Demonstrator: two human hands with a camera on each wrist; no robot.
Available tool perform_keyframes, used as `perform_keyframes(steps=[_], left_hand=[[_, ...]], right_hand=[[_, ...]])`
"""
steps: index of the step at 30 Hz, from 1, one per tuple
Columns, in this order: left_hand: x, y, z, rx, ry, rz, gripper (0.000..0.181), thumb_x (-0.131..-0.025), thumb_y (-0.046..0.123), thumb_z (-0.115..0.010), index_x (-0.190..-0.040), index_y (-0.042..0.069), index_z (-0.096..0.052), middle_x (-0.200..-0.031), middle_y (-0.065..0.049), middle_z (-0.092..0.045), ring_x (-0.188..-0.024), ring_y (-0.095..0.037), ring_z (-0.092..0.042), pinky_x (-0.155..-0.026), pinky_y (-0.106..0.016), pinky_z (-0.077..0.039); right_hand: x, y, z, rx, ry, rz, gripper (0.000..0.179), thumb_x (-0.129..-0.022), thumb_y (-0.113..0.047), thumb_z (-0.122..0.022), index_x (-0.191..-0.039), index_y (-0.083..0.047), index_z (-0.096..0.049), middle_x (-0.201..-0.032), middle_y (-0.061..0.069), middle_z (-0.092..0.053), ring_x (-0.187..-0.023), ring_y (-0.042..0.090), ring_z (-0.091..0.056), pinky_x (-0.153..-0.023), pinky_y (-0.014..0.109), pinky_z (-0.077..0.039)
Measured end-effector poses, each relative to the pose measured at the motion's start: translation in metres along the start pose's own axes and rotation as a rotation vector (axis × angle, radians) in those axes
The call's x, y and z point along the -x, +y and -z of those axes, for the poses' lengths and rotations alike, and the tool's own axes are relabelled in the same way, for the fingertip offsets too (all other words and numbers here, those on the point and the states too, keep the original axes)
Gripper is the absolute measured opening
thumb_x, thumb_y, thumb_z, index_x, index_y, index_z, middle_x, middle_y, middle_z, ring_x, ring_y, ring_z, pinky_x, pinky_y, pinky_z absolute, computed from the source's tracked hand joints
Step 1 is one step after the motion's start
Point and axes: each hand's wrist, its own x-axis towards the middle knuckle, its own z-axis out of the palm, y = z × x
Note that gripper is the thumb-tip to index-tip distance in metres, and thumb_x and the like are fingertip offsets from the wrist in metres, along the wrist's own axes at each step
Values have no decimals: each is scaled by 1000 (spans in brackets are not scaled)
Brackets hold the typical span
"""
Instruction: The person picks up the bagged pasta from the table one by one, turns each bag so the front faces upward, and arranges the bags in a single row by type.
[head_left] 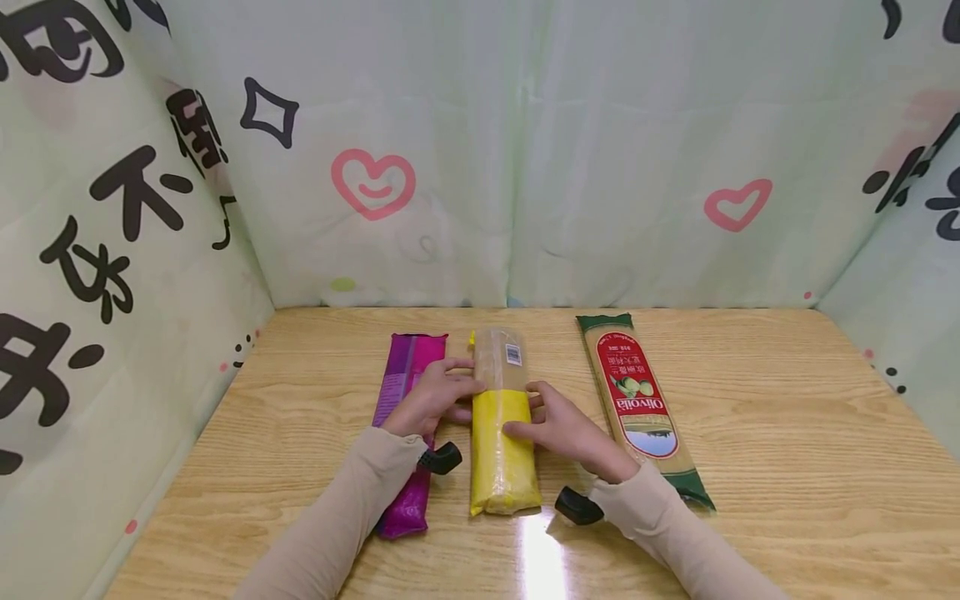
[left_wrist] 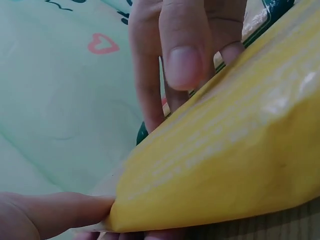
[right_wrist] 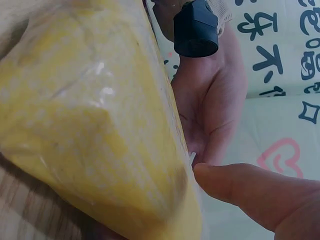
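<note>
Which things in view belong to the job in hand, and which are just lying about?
In the job:
yellow packet
left hand and right hand, both on it

Apparently just lying about:
purple packet
red-labelled Olivoilà packet

Light wood-grain table (head_left: 795,417), its far edge against a pale green back curtain (head_left: 615,142). Vertical crease near the curtain's middle. Printed on it: a smiling pink heart (head_left: 374,191) to the left, a plain pink heart (head_left: 738,206) to the right, a black four-pointed star (head_left: 270,113) in outline, and a small yellow-green patch (head_left: 342,284) low down. Left curtain (head_left: 176,333) bears large black characters (head_left: 138,192); right curtain (head_left: 918,333) carries partial black marks. Bright white glare (head_left: 543,554) on the tabletop's near part.
</note>
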Motion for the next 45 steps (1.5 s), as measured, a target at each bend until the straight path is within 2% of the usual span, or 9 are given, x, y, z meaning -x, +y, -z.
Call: perform_keyframes(steps=[9,14,24,29,37,45], left_hand=[[1,4,-6,4,53,-60,50,-91,12,-71,-137,9,-52,-118,-18,-66,-95,-28,-71,-68,-38,-63],[5,9,-8,14,60,-64,50,-91,12,-72,-137,10,-53,-119,-18,-66,-97,-29,-71,-68,-37,-63],[12,15,-9,108,41,-65,51,-91,11,-71,-138,10,-52,-122,-19,-65,-102,-30,-70,-71,-36,-63],[14,16,-11,143,34,-70,52,-91,11,-72,-138,10,-52,-124,-19,-64,-106,-32,-68,-70,-35,-63],[19,20,-12,158,49,-79,50,-90,11,-72,-136,10,-53,-126,-18,-63,-109,-34,-67,-68,-33,-63],[24,25,-18,167,28,-122,48,-90,9,-71,-135,9,-54,-124,-17,-63,-107,-33,-66,-66,-33,-63]], right_hand=[[4,-4,3,19,36,26,79,-90,-29,-74,-146,6,-32,-132,25,-56,-115,36,-61,-91,46,-58],[7,-6,4,18,37,37,81,-89,-31,-75,-146,6,-32,-131,25,-57,-114,36,-62,-89,45,-58],[13,-14,11,58,60,38,83,-88,-36,-75,-148,3,-33,-136,24,-52,-110,32,-63,-86,40,-59],[15,-19,12,65,66,-4,85,-88,-40,-75,-149,1,-33,-137,21,-53,-114,32,-60,-88,41,-58],[15,-26,7,98,63,-6,89,-84,-48,-76,-146,0,-33,-129,22,-55,-108,28,-60,-89,42,-57],[16,-27,4,59,71,11,91,-81,-44,-80,-144,1,-33,-126,22,-55,-101,26,-62,-84,39,-58]])
